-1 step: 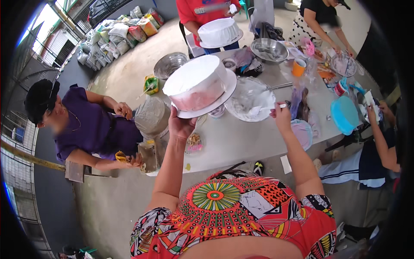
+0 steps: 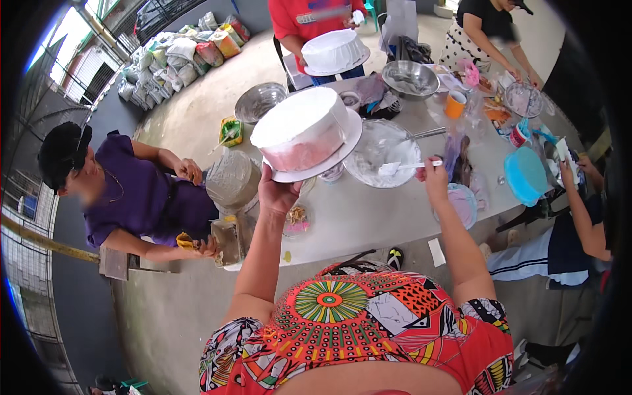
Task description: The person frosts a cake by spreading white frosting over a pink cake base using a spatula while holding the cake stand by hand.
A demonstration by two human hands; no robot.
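My left hand (image 2: 278, 196) is closed under the rim of a round white board (image 2: 352, 141), holding it up over the table. On the board sits a tall round cake (image 2: 299, 128), white on top with a pinkish lower side. In my right hand (image 2: 433, 176), fingers wrapped round its handle, is a white spatula (image 2: 390, 169). Its blade is over a wide bowl (image 2: 416, 148) smeared with white frosting. A metal utensil (image 2: 428, 133) leans on that bowl's far right rim.
A long table (image 2: 368, 220) carries steel bowls (image 2: 261, 101), an orange cup (image 2: 455, 104) and a light-blue cake (image 2: 525, 175). At left, a person in purple (image 2: 148, 191) is beside a pale round cake (image 2: 232, 179). Across, a person in red (image 2: 289, 23) holds a white cake (image 2: 334, 51).
My right hand has shifted slightly up and right, and the spatula blade shows more plainly over the bowl. The cake in my left hand has hardly moved.
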